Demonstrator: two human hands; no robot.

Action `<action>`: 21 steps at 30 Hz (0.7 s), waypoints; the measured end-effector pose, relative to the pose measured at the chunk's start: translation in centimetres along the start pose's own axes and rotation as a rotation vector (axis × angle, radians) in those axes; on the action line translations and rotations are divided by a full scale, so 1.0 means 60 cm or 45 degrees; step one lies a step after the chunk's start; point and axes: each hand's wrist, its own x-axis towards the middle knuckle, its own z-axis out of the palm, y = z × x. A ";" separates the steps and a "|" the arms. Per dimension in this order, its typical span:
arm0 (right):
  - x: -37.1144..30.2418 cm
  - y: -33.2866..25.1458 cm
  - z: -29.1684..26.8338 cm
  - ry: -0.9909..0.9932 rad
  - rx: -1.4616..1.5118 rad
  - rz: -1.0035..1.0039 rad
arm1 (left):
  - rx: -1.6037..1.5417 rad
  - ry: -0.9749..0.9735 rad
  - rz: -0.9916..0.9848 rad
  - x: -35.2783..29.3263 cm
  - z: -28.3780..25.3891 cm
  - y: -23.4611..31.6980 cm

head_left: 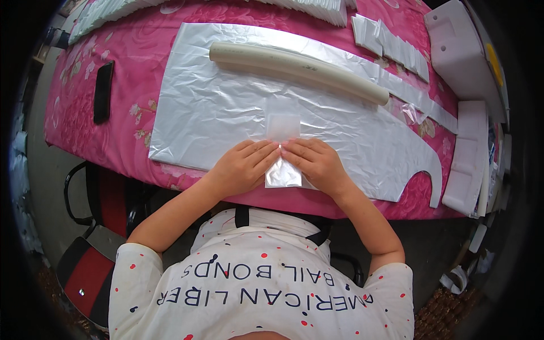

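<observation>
A narrow clear plastic film packet (284, 177), shiny at its near end, lies near the table's front edge in front of me. My left hand (242, 165) rests on it from the left and my right hand (317, 163) from the right. Both sets of fingers are stretched out and lie flat, their tips meeting at the packet's middle. The thumbs are hidden beneath. Beyond the fingertips, a frosted flap (283, 127) of film extends away from me. Under everything spreads a wide silvery-white plastic sheet (204, 122), wrinkled in places.
A beige plastic pipe (300, 67) lies across the sheet's far part. On the pink floral tablecloth (133, 62) are a black phone-like slab (103, 92) at left and folded white packets (390, 42) at far right. White foam boxes (462, 51) stand right; a red-black chair (85, 277) is at left.
</observation>
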 end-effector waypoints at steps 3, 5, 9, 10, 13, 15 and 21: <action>-0.001 0.002 -0.002 0.050 0.056 0.104 | -0.039 0.035 -0.056 -0.001 0.001 0.002; 0.001 0.008 -0.006 0.038 0.107 0.137 | -0.070 0.076 -0.109 0.000 0.003 0.002; 0.013 0.013 -0.013 -0.049 0.313 0.462 | -0.228 0.153 -0.319 0.009 0.002 0.001; 0.022 0.009 -0.017 -0.084 0.405 0.662 | -0.290 0.162 -0.396 0.012 0.000 0.000; 0.049 0.016 -0.019 -0.208 0.536 1.070 | -0.508 0.200 -0.881 0.034 0.004 0.001; 0.076 0.025 -0.025 -0.326 0.584 1.246 | -0.552 0.218 -0.963 0.047 0.003 -0.008; 0.104 0.043 -0.033 -0.503 0.683 1.454 | -0.556 0.068 -1.185 0.075 -0.024 -0.014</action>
